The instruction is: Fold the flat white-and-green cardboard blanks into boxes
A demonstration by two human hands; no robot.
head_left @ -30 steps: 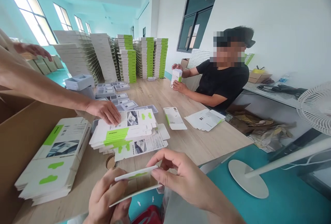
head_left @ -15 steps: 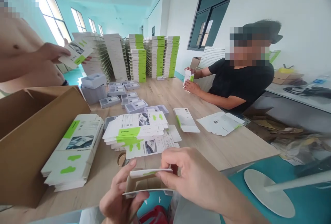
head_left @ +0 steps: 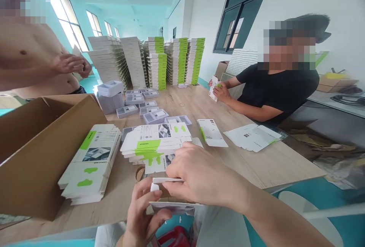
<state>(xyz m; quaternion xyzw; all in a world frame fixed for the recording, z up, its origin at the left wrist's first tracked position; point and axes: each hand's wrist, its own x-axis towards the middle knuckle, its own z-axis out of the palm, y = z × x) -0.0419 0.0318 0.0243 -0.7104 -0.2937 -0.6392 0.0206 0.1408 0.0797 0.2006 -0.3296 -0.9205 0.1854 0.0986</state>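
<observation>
Both hands grip a small white carton (head_left: 167, 192) at the near table (head_left: 256, 167) edge: left hand (head_left: 144, 216) pinches it from below, right hand (head_left: 202, 178) presses its top flap. Flat cartons (head_left: 155, 142) lie just beyond.

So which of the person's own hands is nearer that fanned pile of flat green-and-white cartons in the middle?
Right. The right hand overlaps the pile at its near edge; the left hand is lower, off the table edge.

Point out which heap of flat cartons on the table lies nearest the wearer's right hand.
The fanned middle heap, right behind the right hand. The neat pile by the brown box sits farther left, and the loose white sheets lie farther right.
</observation>
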